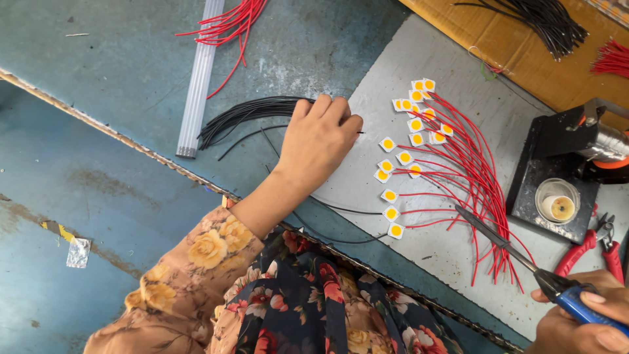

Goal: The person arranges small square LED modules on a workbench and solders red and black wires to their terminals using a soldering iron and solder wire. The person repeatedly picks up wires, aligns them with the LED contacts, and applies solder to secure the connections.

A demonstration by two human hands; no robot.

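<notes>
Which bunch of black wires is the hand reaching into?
The left hand rests on the bunch of thin black wires lying on the blue-green table; the other black wire bundle lies untouched on brown cardboard, top right.

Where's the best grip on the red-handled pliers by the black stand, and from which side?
Take the red-handled pliers by the two red handles, coming from the near table edge. The handles splay toward the worker with bare table around them; the metal jaws point at the black stand. The right hand already holds a blue-handled soldering iron.

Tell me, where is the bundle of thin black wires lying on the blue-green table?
The bundle of thin black wires lies at upper centre of the head view, under the fingertips of the left hand, between the pale plastic strip and the grey mat.
</notes>
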